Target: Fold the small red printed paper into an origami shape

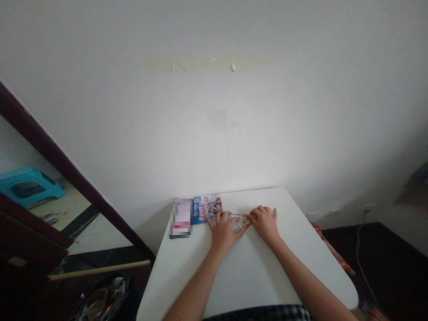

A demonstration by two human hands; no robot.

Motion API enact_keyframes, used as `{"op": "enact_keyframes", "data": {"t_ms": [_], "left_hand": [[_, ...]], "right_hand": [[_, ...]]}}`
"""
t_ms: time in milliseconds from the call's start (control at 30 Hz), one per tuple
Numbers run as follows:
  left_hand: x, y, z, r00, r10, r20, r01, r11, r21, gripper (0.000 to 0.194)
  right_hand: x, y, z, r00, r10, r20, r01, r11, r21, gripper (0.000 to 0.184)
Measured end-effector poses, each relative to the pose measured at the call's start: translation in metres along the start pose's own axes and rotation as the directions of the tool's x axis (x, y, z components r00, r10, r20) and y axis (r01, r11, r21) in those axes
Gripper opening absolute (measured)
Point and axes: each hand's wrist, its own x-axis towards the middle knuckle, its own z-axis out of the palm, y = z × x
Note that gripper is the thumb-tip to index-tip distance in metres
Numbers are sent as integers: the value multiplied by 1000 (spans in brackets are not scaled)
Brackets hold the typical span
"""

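Over the white table (247, 276), my left hand (222, 234) has its fingers spread, with the fingertips by a blue printed booklet or card (201, 214) and a pale, see-through-looking piece (236, 220). Its thumb reaches toward a small colourful printed piece (246, 220). My right hand (266, 224) pinches that small piece at its right end, fingers curled together. What the small piece is, I cannot make out. The blue booklet has white and red characters and figures of people on it.
Left of the booklet lies a phone-like object (181, 218), blurred out. The wall (267, 133) rises behind the table. To the left are a doorway frame (72, 167), a blue plastic stool (31, 185) and a dark bag or bin (103, 298). A cable (358, 249) hangs at right.
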Motion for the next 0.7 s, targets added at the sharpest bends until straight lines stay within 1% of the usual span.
{"op": "enact_keyframes", "data": {"t_ms": [200, 300, 500, 700], "left_hand": [[0, 1, 0, 999, 9, -35, -9, 1000, 9, 37], [0, 1, 1, 1000, 3, -31, -3, 1000, 3, 37], [0, -1, 4, 998, 27, -65, -27, 1000, -4, 35], [0, 0, 3, 999, 18, -49, -17, 1000, 8, 36]], "right_hand": [[2, -5, 1, 999, 36, -11, -37, 999, -34, 21], [2, -5, 2, 999, 39, -11, -39, 998, -39, 20], [2, -6, 3, 999, 38, -22, -39, 998, -57, 19], [2, -7, 2, 999, 46, -5, -46, 996, -79, 19]]}}
